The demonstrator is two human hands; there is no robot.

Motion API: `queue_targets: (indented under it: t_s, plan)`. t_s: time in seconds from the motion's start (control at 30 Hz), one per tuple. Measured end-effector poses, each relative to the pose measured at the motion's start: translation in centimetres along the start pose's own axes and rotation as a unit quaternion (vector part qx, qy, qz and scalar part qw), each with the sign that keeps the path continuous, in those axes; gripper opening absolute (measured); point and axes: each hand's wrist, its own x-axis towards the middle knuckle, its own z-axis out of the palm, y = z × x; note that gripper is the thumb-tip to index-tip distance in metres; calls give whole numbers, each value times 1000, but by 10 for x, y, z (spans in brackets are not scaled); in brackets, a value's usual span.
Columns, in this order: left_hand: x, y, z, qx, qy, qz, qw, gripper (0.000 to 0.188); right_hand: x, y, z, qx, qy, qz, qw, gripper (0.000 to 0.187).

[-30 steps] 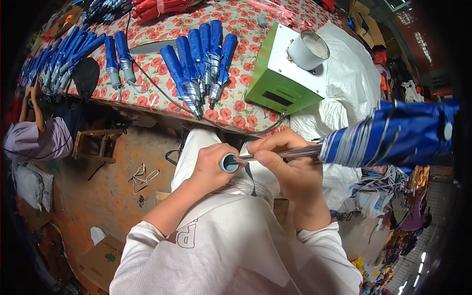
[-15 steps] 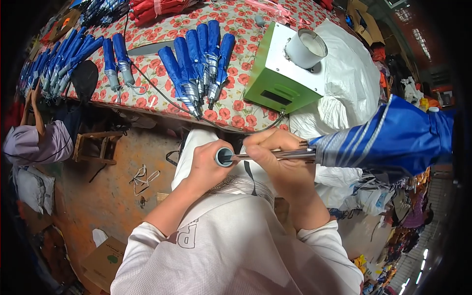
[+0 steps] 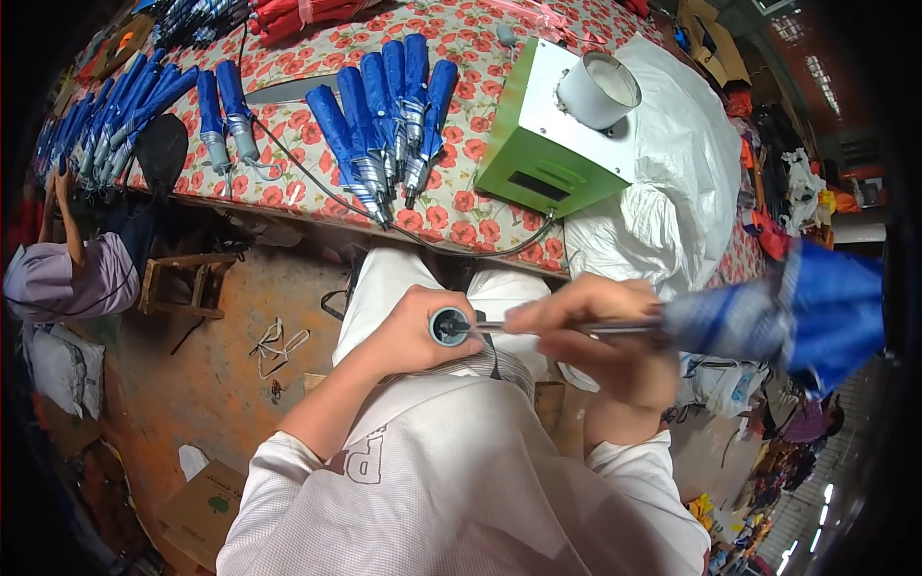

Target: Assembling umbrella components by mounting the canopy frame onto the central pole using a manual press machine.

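A long table covered in a red-flowered cloth runs across the top of the view. On it lie rows of folded blue umbrellas: a cluster of about six near the middle, their silver shafts pointing toward the person, and many more fanned out to the left. A white plastic sheet is heaped at the right end of the table. Beside it stands a green box with a white top, and a white cup-shaped holder sits on that top; what it holds cannot be seen. A dark cable trails from the box across the cloth.

Below the table is an orange-brown floor with a small wooden stool and a cardboard box, whose contents are not visible. Another person in a pale lilac top sits at the far left.

The person wearing the camera sits in a white shirt and white trousers, working over the lap. A partly open blue umbrella, blurred, sticks out to the right, its metal shaft running left across the lap. The right hand has its grip closed around the shaft. The left hand has its grip wrapped tight around the round handle at the shaft's end, whose end face points toward the camera.
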Motion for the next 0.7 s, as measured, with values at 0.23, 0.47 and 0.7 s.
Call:
queue_targets:
  t_s: [0.23,0.47,0.7]
  plan:
    - [1,7,0,66,81,30,994,19,-4,4,5,97,74,-117,986,9]
    - [4,6,5,94,140,98,981,20,4,9,24,48,71,14,996,10]
    - [0,2,13,99,209,54,971,18,12,14,43,-123,116,10,985,12]
